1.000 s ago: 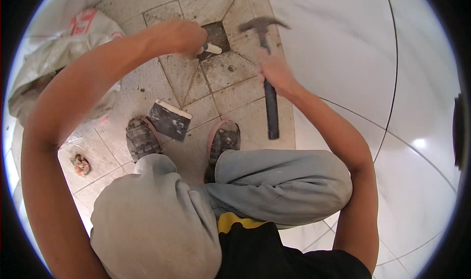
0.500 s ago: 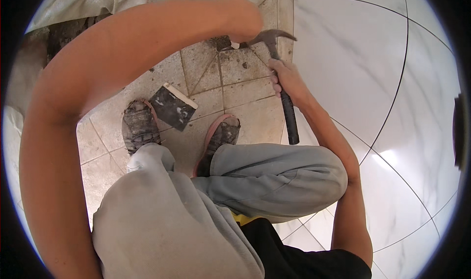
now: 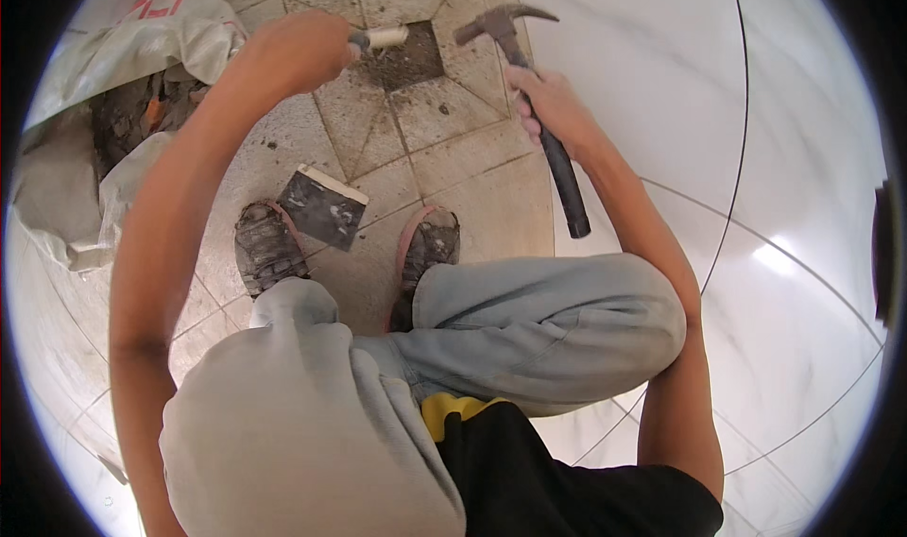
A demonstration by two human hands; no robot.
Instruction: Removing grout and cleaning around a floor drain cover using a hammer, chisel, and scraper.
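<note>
My left hand (image 3: 307,51) is closed around what looks like a small brush (image 3: 385,36), with a grey collar and a pale cream head. The brush reaches over the left side of a dark, dirt-filled square recess (image 3: 416,63) in the beige floor tiles (image 3: 449,112). Its handle is hidden in my fist. Gripped below its head, a claw hammer (image 3: 567,192) is in my right hand (image 3: 557,112). The hammer's dark metal head (image 3: 505,22) is to the right of the recess, apart from it, and its black grip points back toward my knee.
Between my shoes (image 3: 269,244) lies a flat dark blade (image 3: 326,211) with a pale strip along one edge. A whitish woven sack (image 3: 71,187) with dark rubble inside lies at the left. Glossy white marbled tiles (image 3: 642,84) cover the right side. Crumbs of debris dot the beige tiles.
My left hand has swung left and back from the hammer head, uncovering the recess and the brush's pale head. The hammer has shifted slightly up and stays in my right hand.
</note>
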